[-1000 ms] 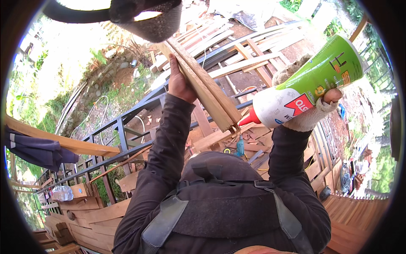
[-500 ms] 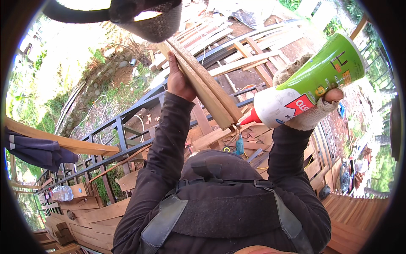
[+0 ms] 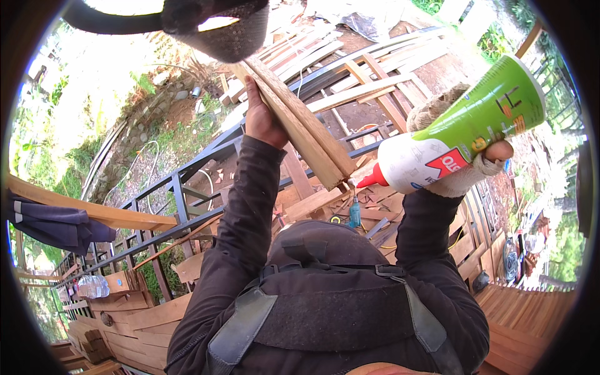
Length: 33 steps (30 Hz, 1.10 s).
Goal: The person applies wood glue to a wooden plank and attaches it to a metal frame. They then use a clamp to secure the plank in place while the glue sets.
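Note:
My bare left hand (image 3: 264, 119) grips a long wooden board (image 3: 306, 132) with a groove along its length, its thumb lying on the upper face. The board slants from the upper left down to its near end at the centre. A large green and white glue bottle (image 3: 459, 131) is held in my right hand (image 3: 478, 164), which wears a pale work glove with a bare fingertip showing. Tilted down to the left, the bottle has its red nozzle (image 3: 374, 177) close by the board's near end. Whether the tip touches the wood I cannot tell.
Below lie a dark metal frame (image 3: 178, 187), stacked planks (image 3: 312, 56) and wood scraps. A teal bottle-shaped object (image 3: 355, 214) stands beneath the board's end. At left, dark cloth (image 3: 56, 222) hangs on a wooden beam (image 3: 134, 214). Coiled cable (image 3: 510, 262) lies at the right.
The glue bottle in my right hand has shifted slightly right and down and turned a little, its nozzle drawing slightly away from the board's end. My left hand and the board have barely moved.

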Tool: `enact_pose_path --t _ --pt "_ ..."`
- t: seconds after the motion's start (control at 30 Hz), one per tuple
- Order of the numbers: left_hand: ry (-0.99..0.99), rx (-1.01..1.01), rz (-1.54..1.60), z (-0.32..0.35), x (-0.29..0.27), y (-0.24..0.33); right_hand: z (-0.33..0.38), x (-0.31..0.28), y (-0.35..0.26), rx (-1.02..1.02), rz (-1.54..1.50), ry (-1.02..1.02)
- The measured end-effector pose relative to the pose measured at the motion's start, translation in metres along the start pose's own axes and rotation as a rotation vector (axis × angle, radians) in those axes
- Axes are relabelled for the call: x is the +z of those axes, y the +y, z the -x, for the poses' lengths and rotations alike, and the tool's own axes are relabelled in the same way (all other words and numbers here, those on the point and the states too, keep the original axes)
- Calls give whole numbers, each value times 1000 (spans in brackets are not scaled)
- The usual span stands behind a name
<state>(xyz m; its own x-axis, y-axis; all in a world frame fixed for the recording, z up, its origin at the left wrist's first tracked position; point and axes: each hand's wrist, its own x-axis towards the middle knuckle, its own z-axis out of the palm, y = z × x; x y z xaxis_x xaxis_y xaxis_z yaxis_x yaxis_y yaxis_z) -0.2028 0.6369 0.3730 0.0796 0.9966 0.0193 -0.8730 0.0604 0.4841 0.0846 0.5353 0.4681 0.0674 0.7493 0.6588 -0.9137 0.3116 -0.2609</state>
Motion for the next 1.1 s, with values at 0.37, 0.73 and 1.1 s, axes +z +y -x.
enact_pose_path --t 0.37,0.73,1.1 --pt "86 123 -11 0 11 6 40 -23 -4 -354 396 74" --pt "156 189 -42 0 36 6 39 -15 7 -402 419 20" --pt "168 189 49 2 33 11 30 4 12 -344 356 -53"
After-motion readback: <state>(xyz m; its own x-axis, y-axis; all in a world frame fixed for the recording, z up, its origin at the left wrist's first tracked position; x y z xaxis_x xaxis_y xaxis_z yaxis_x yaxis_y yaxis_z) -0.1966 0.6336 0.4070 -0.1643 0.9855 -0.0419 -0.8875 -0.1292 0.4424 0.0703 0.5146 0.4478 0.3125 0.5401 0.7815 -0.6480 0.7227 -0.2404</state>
